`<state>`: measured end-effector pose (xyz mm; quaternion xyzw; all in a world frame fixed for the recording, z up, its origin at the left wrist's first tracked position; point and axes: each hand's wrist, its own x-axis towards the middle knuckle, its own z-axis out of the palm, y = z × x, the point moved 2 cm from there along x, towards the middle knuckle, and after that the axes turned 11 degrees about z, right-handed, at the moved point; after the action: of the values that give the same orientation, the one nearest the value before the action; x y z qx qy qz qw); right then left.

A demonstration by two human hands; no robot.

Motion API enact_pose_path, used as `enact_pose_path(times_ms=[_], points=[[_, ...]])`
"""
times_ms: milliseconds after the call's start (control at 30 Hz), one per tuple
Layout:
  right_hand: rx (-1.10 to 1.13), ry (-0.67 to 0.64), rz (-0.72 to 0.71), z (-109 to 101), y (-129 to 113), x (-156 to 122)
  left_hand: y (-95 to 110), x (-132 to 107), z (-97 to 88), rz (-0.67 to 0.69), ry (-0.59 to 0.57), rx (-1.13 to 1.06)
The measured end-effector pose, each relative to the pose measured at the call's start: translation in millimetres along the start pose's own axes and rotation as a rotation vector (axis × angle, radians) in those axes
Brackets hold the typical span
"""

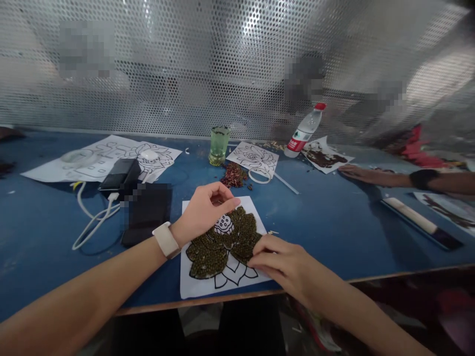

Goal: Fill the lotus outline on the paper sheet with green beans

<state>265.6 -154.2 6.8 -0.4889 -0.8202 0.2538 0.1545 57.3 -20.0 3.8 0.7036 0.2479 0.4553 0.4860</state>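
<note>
The right hand (280,259) lies nearest, fingers flat and close together, pressing the right edge of the paper (196,287), seemingly to steady it. Under its fingertips, green beans (208,254) fill the printed lotus. Just beyond, the left hand (204,210) curls its narrowed fingers above the flower's centre; whether they pinch a bean is unclear. Farther off are red beans (233,174) and a green glass (218,145).

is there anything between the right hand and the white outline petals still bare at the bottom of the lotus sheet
Nothing visible. The right hand rests its fingertips on the white paper lotus sheet at the edge of the dark green bean-covered petals, and the bare outlined petals lie just beside them, uncovered.
</note>
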Motion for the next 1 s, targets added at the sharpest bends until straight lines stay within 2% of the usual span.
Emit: enact_pose_path(times_ms=[333,533,700,767,900,1000], points=[[-0.016,0.07,-0.017,10.1,2.2,-4.6,2.3,-0.7,3.3,0.004,-0.01,0.022],[-0.123,0.192,-0.024,6.0,-3.1,-10.0,0.1,-0.6,3.9,0.012,-0.023,0.044],[-0.196,0.187,-0.028,10.4,-4.7,-17.6,2.0,-1.8,4.3,0.053,-0.072,0.089],[-0.203,0.189,-0.032,12.9,-5.8,-19.6,6.6,-2.7,4.8,0.096,-0.165,0.109],[-0.317,0.159,-0.078,13.3,-15.5,-20.0,14.9,-6.0,8.2,0.233,-0.481,0.134],[-0.371,0.157,-0.085,9.8,-21.1,-18.2,13.8,-9.0,11.5,0.355,-0.649,0.189]])
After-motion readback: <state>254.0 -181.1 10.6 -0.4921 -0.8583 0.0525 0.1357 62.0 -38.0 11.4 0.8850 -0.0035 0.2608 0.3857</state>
